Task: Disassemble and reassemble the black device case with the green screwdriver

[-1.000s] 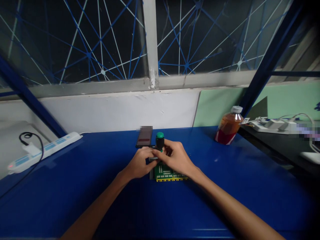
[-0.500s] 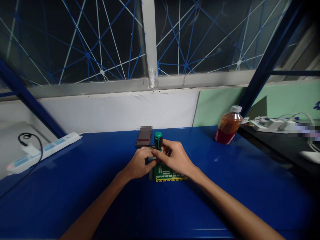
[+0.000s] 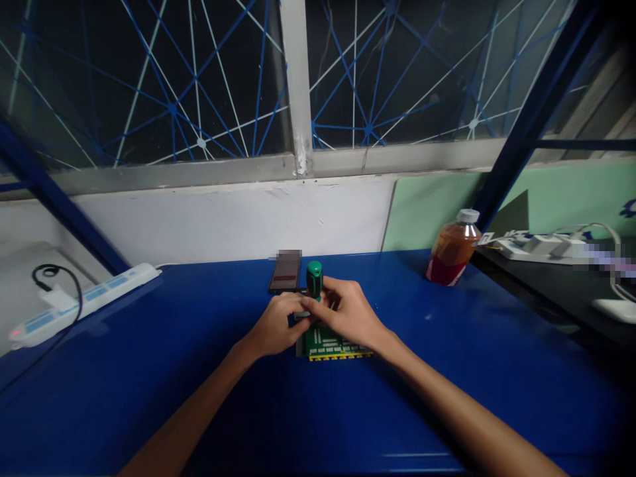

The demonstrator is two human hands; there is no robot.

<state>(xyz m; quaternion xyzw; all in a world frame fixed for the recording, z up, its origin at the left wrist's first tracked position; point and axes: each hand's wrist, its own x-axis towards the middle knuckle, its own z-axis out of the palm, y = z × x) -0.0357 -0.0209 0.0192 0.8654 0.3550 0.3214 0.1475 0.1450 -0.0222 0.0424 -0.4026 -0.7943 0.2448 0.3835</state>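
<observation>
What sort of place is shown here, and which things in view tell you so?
Probably a workbench in a workshop or lab: a green circuit board with a yellow edge, a green-and-black screwdriver-like handle upright above it, and a white power strip.

My left hand (image 3: 279, 324) reaches in with fingers bent, their tips meeting those of my right hand (image 3: 355, 311). Behind the fingers, both wrists trail back toward me, the forearms spreading apart on either side.
</observation>
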